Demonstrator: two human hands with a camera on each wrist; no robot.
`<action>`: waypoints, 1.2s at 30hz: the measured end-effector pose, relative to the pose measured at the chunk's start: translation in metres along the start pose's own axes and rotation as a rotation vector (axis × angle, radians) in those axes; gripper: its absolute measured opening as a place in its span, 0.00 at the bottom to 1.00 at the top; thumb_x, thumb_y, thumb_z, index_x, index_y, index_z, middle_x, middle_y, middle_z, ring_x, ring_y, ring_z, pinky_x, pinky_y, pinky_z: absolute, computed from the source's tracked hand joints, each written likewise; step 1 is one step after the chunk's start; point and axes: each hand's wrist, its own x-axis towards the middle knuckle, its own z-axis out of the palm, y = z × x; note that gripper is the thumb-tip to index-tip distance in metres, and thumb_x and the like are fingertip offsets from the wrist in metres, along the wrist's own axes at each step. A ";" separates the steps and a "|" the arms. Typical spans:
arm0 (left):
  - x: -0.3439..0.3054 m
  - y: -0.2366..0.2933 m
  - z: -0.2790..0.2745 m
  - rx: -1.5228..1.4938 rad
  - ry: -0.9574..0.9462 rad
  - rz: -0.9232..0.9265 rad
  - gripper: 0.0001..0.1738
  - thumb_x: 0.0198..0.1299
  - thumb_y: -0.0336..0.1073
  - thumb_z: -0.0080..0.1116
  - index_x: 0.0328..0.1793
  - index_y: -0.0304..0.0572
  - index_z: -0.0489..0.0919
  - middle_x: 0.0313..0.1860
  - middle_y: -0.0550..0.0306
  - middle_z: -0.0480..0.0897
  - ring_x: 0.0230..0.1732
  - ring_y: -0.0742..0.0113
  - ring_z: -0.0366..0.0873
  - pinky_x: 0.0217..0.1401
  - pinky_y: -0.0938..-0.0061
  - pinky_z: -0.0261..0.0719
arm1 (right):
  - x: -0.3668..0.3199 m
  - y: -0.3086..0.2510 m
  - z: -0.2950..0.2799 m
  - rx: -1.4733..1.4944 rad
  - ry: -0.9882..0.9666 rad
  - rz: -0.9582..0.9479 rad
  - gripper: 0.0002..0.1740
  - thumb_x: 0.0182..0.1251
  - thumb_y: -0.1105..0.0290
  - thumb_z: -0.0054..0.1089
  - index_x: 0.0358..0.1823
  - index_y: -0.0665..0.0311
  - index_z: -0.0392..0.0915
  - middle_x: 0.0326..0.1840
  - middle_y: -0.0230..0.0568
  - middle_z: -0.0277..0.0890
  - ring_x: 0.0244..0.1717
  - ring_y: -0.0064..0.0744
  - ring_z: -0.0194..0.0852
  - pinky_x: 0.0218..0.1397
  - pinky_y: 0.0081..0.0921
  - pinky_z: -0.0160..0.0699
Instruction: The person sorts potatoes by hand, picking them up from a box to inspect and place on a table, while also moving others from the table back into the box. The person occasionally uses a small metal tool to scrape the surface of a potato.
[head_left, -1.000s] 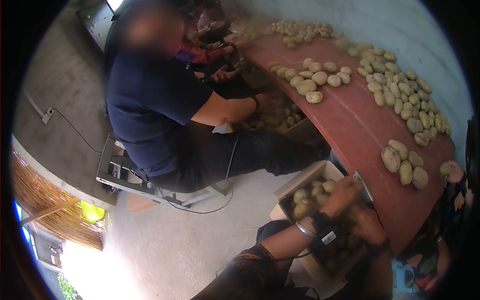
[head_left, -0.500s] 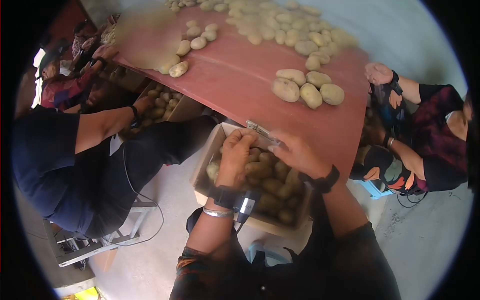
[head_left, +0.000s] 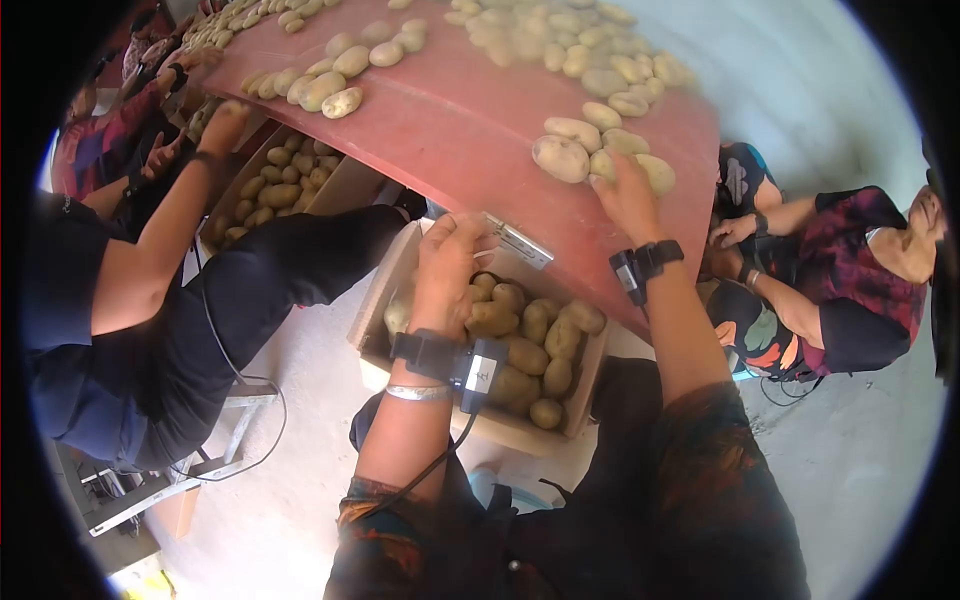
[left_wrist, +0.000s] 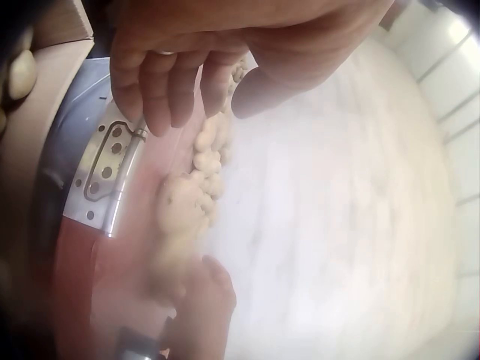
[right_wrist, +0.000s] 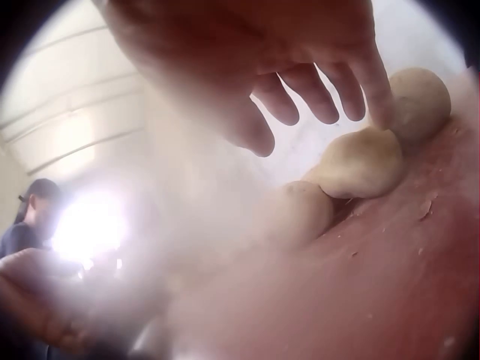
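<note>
My right hand [head_left: 630, 205] reaches over the red tabletop [head_left: 450, 125], its fingers at a small group of potatoes [head_left: 560, 158] near the edge. In the right wrist view, its fingers hang spread above the potatoes [right_wrist: 364, 161], one fingertip right at a potato. My left hand [head_left: 448, 265] hovers over a cardboard box [head_left: 500, 430] holding many potatoes [head_left: 527, 355], beside a metal hinge [head_left: 525, 245] on the table edge. The left wrist view shows its fingers [left_wrist: 180, 94] loosely bent with nothing in them, above that hinge.
More potatoes [head_left: 600, 50] lie in a heap along the wall, and another row [head_left: 320, 88] is at the far left edge. A seated person [head_left: 110, 290] works on the left over a second potato box [head_left: 270, 195]. Another person [head_left: 860, 270] sits on the right.
The view has swung rightward and levelled. My right hand has moved from above the box up to the potatoes on the table. The left hand stays near the hinge.
</note>
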 end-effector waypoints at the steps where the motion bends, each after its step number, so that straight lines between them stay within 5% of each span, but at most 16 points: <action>1: 0.000 0.000 0.001 -0.001 0.001 -0.004 0.07 0.60 0.36 0.51 0.38 0.42 0.72 0.35 0.59 0.78 0.38 0.70 0.77 0.39 0.77 0.74 | 0.002 0.001 0.004 0.000 -0.003 -0.004 0.26 0.50 0.70 0.60 0.54 0.64 0.69 0.52 0.49 0.69 0.51 0.51 0.67 0.54 0.39 0.67; 3: 0.001 0.002 0.001 -0.002 0.004 -0.006 0.07 0.60 0.37 0.51 0.38 0.42 0.72 0.35 0.59 0.78 0.38 0.70 0.77 0.39 0.77 0.74 | 0.007 -0.003 0.010 -0.255 -0.107 -0.020 0.27 0.49 0.71 0.60 0.54 0.62 0.68 0.54 0.48 0.66 0.52 0.54 0.65 0.55 0.40 0.67; 9: 0.001 0.007 -0.001 -0.047 0.005 -0.017 0.07 0.60 0.36 0.50 0.37 0.41 0.73 0.36 0.58 0.78 0.37 0.70 0.77 0.40 0.77 0.74 | 0.013 -0.021 -0.010 -0.321 -0.422 0.153 0.27 0.46 0.73 0.60 0.52 0.56 0.68 0.50 0.45 0.65 0.50 0.53 0.66 0.51 0.43 0.70; 14: 0.007 0.015 -0.018 -0.058 0.029 0.063 0.11 0.60 0.37 0.49 0.41 0.36 0.73 0.36 0.56 0.76 0.40 0.64 0.77 0.43 0.74 0.75 | -0.039 -0.016 -0.035 -0.189 -0.477 0.002 0.26 0.48 0.74 0.57 0.53 0.59 0.68 0.49 0.50 0.65 0.51 0.53 0.65 0.51 0.41 0.70; 16: 0.011 0.024 -0.031 -0.155 0.058 0.040 0.14 0.61 0.39 0.47 0.45 0.33 0.72 0.43 0.49 0.76 0.46 0.58 0.75 0.48 0.69 0.74 | -0.052 -0.016 -0.042 -0.007 -0.386 -0.116 0.27 0.49 0.75 0.57 0.54 0.62 0.66 0.49 0.52 0.65 0.51 0.53 0.65 0.53 0.40 0.68; 26: 0.002 0.054 -0.073 -0.174 0.188 0.142 0.18 0.61 0.37 0.49 0.52 0.31 0.66 0.53 0.42 0.72 0.54 0.50 0.72 0.56 0.61 0.72 | -0.064 -0.030 -0.032 -0.045 -0.281 -0.011 0.26 0.51 0.72 0.58 0.55 0.63 0.68 0.47 0.51 0.66 0.49 0.52 0.66 0.51 0.38 0.68; 29: 0.001 0.054 -0.077 -0.185 0.186 0.160 0.17 0.61 0.36 0.49 0.51 0.31 0.66 0.53 0.41 0.71 0.54 0.50 0.72 0.56 0.61 0.73 | -0.062 -0.040 -0.041 0.055 -0.336 0.035 0.24 0.51 0.71 0.58 0.53 0.63 0.69 0.49 0.49 0.68 0.49 0.50 0.68 0.52 0.37 0.69; 31: 0.000 0.055 -0.072 -0.192 0.171 0.159 0.18 0.62 0.36 0.47 0.52 0.30 0.65 0.54 0.40 0.70 0.55 0.50 0.72 0.56 0.62 0.72 | -0.066 -0.069 -0.054 0.383 -0.486 0.014 0.24 0.50 0.72 0.58 0.52 0.64 0.70 0.49 0.48 0.70 0.50 0.47 0.69 0.54 0.35 0.68; 36: 0.003 0.051 -0.063 -0.192 0.150 0.101 0.19 0.64 0.38 0.45 0.55 0.32 0.64 0.56 0.41 0.69 0.57 0.49 0.69 0.60 0.61 0.69 | -0.086 -0.095 -0.043 0.610 -0.578 -0.226 0.24 0.46 0.76 0.57 0.50 0.66 0.71 0.45 0.51 0.71 0.46 0.50 0.71 0.51 0.35 0.71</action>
